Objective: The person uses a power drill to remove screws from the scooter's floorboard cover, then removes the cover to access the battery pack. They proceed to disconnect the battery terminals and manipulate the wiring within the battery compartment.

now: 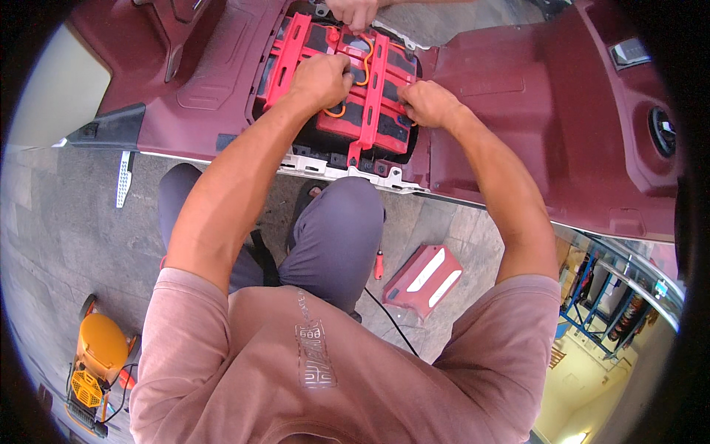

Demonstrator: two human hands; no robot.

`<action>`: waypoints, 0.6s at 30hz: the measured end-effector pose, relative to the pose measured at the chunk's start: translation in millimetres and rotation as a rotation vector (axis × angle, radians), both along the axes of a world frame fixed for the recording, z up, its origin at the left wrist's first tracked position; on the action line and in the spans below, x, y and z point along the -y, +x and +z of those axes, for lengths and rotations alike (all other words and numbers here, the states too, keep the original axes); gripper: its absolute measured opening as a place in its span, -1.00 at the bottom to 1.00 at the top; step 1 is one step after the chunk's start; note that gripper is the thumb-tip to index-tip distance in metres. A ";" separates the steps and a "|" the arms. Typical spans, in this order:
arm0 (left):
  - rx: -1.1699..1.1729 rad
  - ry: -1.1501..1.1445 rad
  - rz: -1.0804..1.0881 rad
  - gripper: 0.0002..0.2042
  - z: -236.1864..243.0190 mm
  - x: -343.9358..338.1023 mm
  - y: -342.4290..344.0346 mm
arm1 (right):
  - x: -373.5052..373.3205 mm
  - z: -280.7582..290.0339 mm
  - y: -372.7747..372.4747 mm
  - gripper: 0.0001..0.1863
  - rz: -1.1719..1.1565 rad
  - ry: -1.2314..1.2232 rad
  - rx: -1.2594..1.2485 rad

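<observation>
While my left hand (pixel 319 80) is fisted down on the red battery pack (pixel 336 89) sunk in the scooter floor (pixel 488 111), my right hand (pixel 427 103) pinches shut at its right edge, I think on a strap or clip. Looks like I'm freeing the pack; next wants a firm two-handed grip. Another person's hand (pixel 355 12) crowds the top edge, orange wires (pixel 365 63) loop across. Screwdriver (pixel 379 263) and red cover (pixel 423 279) lie by my knee.
</observation>
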State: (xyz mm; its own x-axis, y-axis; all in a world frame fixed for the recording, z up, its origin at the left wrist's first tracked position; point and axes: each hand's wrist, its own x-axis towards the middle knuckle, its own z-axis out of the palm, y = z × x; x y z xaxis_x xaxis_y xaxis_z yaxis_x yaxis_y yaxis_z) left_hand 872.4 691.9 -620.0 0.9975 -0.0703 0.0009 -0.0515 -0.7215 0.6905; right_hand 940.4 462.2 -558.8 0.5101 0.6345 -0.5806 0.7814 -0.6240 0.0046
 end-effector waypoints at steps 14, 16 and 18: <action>0.003 -0.028 0.009 -0.75 0.8 -4.2 0.7 | -3.6 -8.2 12.0 -0.78 -0.029 0.020 -0.044; -0.008 -0.044 0.015 -0.76 0.3 -3.1 0.9 | 1.1 -0.8 17.3 -0.77 -0.060 0.053 -0.176; 0.011 -0.056 0.008 -0.76 -1.1 -2.7 0.5 | 1.1 2.2 18.2 -0.76 -0.071 0.062 -0.186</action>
State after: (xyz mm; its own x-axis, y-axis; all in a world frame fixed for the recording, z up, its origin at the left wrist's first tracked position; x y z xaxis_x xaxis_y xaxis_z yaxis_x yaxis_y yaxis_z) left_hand 872.9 694.6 -621.0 0.9979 -0.0621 0.0158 -0.0539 -0.6822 0.7292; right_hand 958.6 461.1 -556.6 0.4423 0.6380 -0.6303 0.7192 -0.6722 -0.1758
